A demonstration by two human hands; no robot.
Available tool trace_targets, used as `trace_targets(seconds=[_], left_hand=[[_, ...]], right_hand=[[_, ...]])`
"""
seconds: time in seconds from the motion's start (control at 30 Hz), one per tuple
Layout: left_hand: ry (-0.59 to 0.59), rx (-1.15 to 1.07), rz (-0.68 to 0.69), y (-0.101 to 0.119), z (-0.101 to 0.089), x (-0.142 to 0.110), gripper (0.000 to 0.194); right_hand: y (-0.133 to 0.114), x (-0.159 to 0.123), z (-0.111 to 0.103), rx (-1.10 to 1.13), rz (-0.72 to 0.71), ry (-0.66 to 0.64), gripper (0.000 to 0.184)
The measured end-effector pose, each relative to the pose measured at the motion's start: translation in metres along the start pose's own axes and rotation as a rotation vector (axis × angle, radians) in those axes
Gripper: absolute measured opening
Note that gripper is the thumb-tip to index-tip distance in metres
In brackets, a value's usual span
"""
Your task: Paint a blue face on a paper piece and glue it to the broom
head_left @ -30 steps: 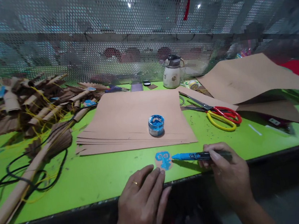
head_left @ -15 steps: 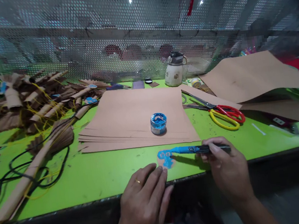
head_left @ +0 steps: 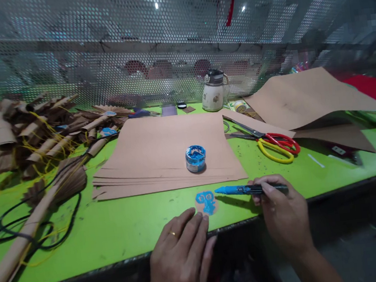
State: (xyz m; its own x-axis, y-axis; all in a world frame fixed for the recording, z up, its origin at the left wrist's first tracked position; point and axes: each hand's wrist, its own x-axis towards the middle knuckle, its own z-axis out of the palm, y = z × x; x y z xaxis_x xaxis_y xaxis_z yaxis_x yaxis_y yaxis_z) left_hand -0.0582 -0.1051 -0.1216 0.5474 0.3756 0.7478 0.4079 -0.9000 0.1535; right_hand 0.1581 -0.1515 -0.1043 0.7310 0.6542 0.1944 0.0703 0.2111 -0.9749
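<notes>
My right hand (head_left: 284, 211) is closed around a black marker pen (head_left: 257, 189) whose front part is blue. The pen lies nearly level, its tip just right of a small round brown paper disc (head_left: 199, 209) that bears blue paint in curls. At the disc's lower edge rest the fingertips of my left hand (head_left: 181, 251), fingers stretched out flat. A ring is on one finger. Beyond the disc, an open jar of blue paint (head_left: 196, 159) stands on a stack of brown paper sheets (head_left: 167, 136).
Scissors (head_left: 274, 145) with red and yellow handles lie right of the stack. Curved brown paper (head_left: 309, 98) is at the far right, a white bottle (head_left: 214, 93) behind. Rolled paper pieces (head_left: 51, 144) with yellow string and a black cord (head_left: 41, 246) cover the left.
The pen tip has come off the painted disc and now sits slightly to its right. My left hand stays at the disc's edge. The whole view has shifted a little.
</notes>
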Motion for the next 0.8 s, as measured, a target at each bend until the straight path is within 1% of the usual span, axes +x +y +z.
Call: trace_targets(seconds=[0.13,0.27,0.33,0.43,0.53,0.63,0.7,0.8], left_hand=[[0.010,-0.003,-0.015,0.002,0.000,0.001,0.027],[0.017,-0.004,-0.018,0.002,0.001,0.000,0.027],[0.020,-0.002,-0.015,0.001,0.001,-0.001,0.028],[0.007,0.003,-0.010,0.000,0.002,-0.002,0.029],[0.008,0.008,-0.002,0.000,0.002,-0.002,0.028],[0.023,0.016,0.002,0.001,0.001,-0.002,0.025],[0.039,0.024,-0.001,0.001,0.001,-0.003,0.024],[0.084,0.050,0.028,-0.002,0.002,-0.006,0.024]], right_hand=[[0.003,-0.001,-0.001,-0.040,-0.025,-0.018,0.014],[0.000,-0.002,0.001,-0.012,-0.023,-0.019,0.013],[-0.006,0.000,0.004,0.003,-0.022,-0.024,0.013],[-0.022,0.007,0.009,0.011,-0.025,-0.049,0.013],[-0.041,0.025,0.018,0.091,-0.071,-0.083,0.011],[-0.052,0.051,0.031,0.137,-0.153,-0.154,0.012],[-0.053,0.068,0.043,0.095,-0.206,-0.205,0.015],[-0.047,0.089,0.065,-0.032,-0.233,-0.263,0.022]])
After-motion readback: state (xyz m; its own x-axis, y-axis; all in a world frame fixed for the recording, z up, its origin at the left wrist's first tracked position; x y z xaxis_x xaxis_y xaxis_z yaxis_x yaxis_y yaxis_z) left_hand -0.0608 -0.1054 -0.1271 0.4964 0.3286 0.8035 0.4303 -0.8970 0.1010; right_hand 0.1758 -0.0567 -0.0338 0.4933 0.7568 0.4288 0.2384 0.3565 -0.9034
